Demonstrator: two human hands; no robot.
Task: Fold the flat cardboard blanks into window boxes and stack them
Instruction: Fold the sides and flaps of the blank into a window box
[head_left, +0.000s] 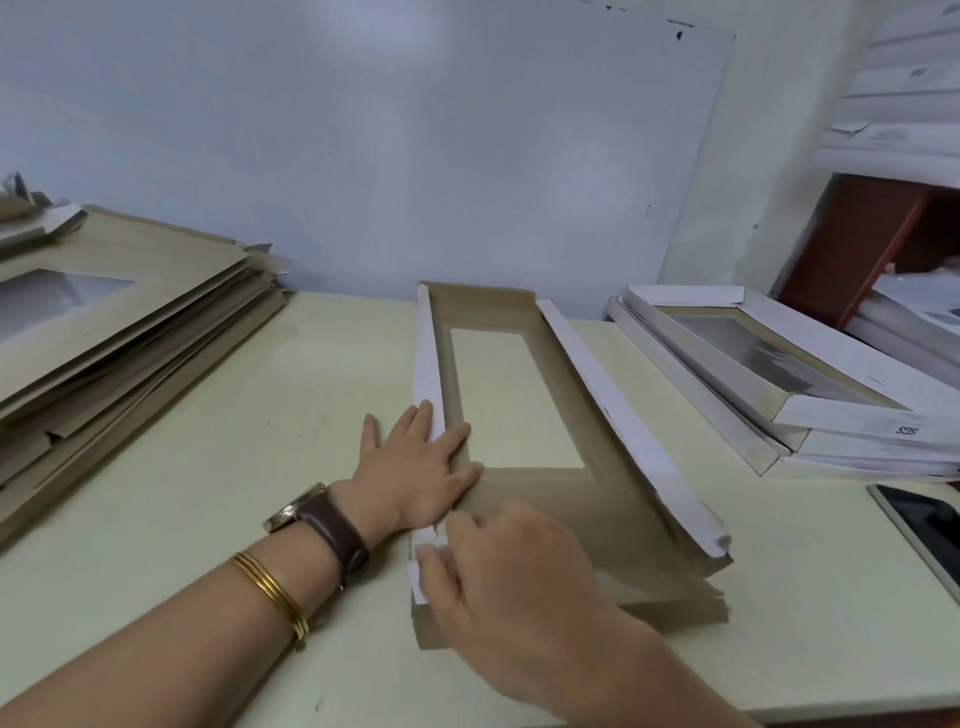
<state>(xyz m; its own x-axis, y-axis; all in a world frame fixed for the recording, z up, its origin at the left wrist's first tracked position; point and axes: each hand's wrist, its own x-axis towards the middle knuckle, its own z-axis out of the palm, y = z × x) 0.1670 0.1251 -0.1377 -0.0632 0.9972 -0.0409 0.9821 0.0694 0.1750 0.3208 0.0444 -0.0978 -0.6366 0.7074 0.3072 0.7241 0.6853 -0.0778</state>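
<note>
Two hands work the blank (571, 499) lying mid-table (311, 395). Nearest, the right hand (514, 577) curls over the near end of its white flap (428, 364), thumb outside, seemingly pinching it to raise the fold. Just beyond, the left hand (415, 467) lies flat, fingers straight, pressing that flap's crease steady. Farther off, flat blanks (119, 322) wait left and finished boxes (779, 395) stack right.

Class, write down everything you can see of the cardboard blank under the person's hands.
The cardboard blank lies on the pale table, lengthwise away from the viewer. Its brown inside faces up around a rectangular window; both long side flaps are folded in, showing white. The far end flap stands up. The left hand presses flat on the left flap; the right hand covers the near left corner, thumb on white.
</note>
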